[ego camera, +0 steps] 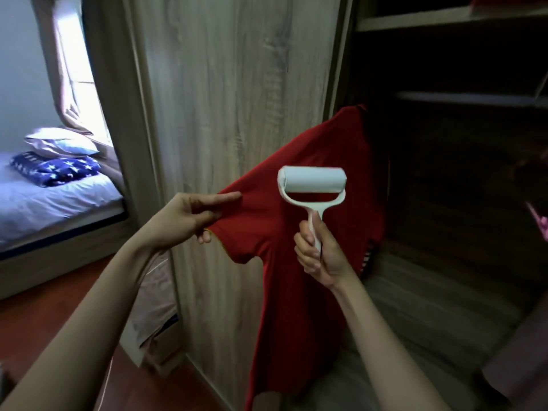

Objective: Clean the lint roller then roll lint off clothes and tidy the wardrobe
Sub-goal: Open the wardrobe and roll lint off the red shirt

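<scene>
The left hand pinched the sleeve of the red shirt and pulled it sideways. The right hand gripped the lint roller handle, its roll against the shirt.

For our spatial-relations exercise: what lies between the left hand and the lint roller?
Head view: only fabric of the red shirt. The left hand pinches its sleeve, and the cloth stretches across behind the lint roller, gripped by the right hand.
</scene>
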